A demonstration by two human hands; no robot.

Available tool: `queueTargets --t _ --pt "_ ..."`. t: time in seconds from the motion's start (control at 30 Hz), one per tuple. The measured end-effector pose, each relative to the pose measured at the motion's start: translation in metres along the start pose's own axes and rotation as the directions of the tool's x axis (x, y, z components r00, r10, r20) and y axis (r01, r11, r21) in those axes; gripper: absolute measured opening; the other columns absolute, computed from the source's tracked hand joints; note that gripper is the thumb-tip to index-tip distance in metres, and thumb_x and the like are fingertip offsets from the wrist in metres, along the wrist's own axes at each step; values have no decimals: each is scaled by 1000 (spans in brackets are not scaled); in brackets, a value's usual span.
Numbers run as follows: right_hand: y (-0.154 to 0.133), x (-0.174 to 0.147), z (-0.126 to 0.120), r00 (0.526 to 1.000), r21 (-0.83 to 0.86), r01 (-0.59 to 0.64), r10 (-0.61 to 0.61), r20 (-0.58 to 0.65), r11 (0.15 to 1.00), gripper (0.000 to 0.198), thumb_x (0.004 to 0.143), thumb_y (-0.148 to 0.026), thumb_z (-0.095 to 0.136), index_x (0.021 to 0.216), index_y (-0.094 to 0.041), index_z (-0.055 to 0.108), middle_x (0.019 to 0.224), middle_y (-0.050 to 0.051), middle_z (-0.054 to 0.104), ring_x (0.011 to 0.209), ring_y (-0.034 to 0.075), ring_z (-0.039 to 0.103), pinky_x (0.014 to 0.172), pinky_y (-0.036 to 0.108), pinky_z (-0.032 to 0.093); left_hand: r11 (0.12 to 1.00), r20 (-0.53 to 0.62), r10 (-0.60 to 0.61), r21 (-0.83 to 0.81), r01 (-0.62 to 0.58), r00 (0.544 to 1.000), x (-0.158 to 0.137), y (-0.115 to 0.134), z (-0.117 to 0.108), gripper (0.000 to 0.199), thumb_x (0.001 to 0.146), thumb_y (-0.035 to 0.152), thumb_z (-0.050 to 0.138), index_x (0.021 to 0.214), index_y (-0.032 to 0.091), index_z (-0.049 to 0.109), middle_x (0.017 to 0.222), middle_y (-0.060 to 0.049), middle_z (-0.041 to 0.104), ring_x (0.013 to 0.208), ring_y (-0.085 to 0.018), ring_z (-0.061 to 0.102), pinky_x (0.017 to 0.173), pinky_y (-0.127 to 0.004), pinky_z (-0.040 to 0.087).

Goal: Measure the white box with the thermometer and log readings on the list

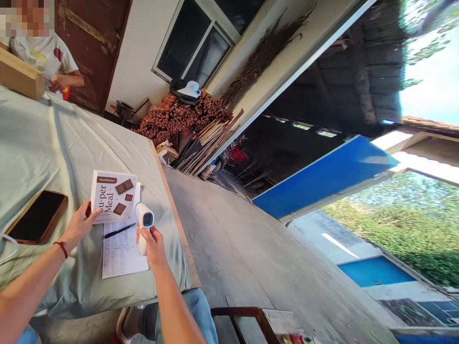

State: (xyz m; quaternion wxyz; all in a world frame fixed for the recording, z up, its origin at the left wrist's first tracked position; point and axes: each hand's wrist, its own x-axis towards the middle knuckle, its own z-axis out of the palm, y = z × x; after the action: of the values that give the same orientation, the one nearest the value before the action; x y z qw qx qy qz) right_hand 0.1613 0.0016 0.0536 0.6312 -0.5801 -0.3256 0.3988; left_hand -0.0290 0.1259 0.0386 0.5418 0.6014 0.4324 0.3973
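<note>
My left hand (84, 220) grips the lower left corner of a white box (124, 193) printed with brown chocolate squares and the words "NutriMelon" and "Meal". In my right hand (155, 243) is a white handheld infrared thermometer (144, 217), its small blue-rimmed screen facing me. The thermometer's head is close to the box's right side; whether they touch I cannot tell. Beneath both lies a sheet of paper (122, 260) with rows of writing, and a black pen (120, 231) rests across it. A phone in a brown case (38, 217) lies left of my left hand.
A pale green cloth (71, 138) covers the table, whose wooden edge (175, 210) runs along the right. A person (53, 62) stands at the far left near a cardboard box (21, 74). Stacked firewood (182, 114) lines the wall. A wooden chair (247, 315) stands at bottom right.
</note>
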Motion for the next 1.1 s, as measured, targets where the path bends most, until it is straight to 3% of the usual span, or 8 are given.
queueTargets --t 0.17,0.47,0.9,1.1 --pt "-6 14 35 998 115 -69 68 16 991 45 59 -56 75 80 -16 66 64 -2 58 47 9 49 45 23 35 999 3 39 -30 -39 999 0 1 0 64 70 70 60 108 18 61 96 -8 71 80 -22 63 64 -32 51" --pt "-14 32 66 998 200 63 -66 12 978 49 60 -56 78 89 -19 62 68 -4 56 52 9 50 48 23 40 998 38 60 3 -60 997 3 -3 0 71 71 73 57 115 18 56 102 -9 71 85 -25 65 68 -36 54" --pt "-12 35 70 997 220 41 -27 -67 975 53 57 -57 81 87 -20 56 72 -4 59 53 8 49 48 22 41 987 25 111 117 -113 993 4 4 -1 65 75 74 52 106 18 58 101 -10 72 93 -30 67 80 -41 55" --pt "-13 39 66 997 253 -68 73 -8 965 55 54 -57 83 84 -19 57 68 -4 59 54 9 52 48 23 43 979 7 109 171 -109 994 4 3 -1 66 75 74 50 109 18 58 102 -10 71 95 -29 66 83 -41 54"
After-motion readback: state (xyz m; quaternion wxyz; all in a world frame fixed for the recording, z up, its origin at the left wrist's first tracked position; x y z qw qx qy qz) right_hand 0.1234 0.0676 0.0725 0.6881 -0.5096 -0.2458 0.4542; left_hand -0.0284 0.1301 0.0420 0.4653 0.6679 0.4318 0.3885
